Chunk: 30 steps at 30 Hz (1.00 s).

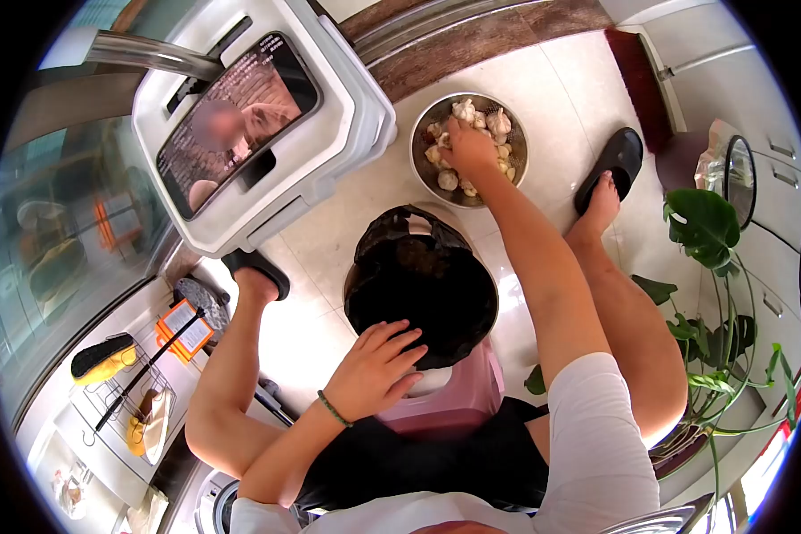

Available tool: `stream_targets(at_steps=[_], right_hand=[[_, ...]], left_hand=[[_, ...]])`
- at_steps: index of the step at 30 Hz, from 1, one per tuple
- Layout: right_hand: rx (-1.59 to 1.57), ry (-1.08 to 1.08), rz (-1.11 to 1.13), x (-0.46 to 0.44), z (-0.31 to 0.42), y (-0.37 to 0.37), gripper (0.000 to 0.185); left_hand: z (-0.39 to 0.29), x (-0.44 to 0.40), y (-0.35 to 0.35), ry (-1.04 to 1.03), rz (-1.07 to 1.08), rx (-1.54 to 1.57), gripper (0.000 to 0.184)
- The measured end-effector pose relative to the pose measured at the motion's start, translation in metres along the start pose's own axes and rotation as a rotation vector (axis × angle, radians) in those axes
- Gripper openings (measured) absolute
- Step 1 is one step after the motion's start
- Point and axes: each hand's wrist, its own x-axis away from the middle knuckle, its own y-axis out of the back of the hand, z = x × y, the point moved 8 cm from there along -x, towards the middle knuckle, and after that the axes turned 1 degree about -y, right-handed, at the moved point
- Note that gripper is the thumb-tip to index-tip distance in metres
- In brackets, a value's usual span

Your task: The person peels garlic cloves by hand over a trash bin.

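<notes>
A round metal bowl (418,173) on the floor holds several garlic bulbs (498,122) and cloves. My right hand (472,153) reaches down into this bowl, its fingers apart among the garlic; nothing held shows in it, though the fingertips are partly hidden. Between my legs stands a bin lined with a black bag (418,294), its inside too dark to make out. Over its near rim lies my left hand (378,369), empty, fingers stretched and spread. A green bead bracelet (334,409) circles the left wrist.
Behind the bin, a pink stool (445,396) stands close to my body. A phone (238,125) showing a video lies on a white box (329,89) at upper left. A potted plant (703,227) and cabinets line the right; a wire rack (120,392) hangs at left.
</notes>
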Motion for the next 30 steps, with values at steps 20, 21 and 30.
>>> stream_targets(at_steps=[20,21,30], right_hand=[[0.169,0.132,0.058,-0.038,0.025,-0.038,0.022],[0.208,0.132,0.046,-0.039,0.020,-0.043,0.025],[0.005,0.039,-0.046,-0.003,0.028,0.024,0.029]], left_hand=[[0.004,0.005,0.009,0.008,-0.087,-0.034,0.033],[0.004,0.005,0.010,0.005,-0.095,-0.034,0.033],[-0.003,0.017,0.030,-0.005,-0.248,-0.021,0.030]])
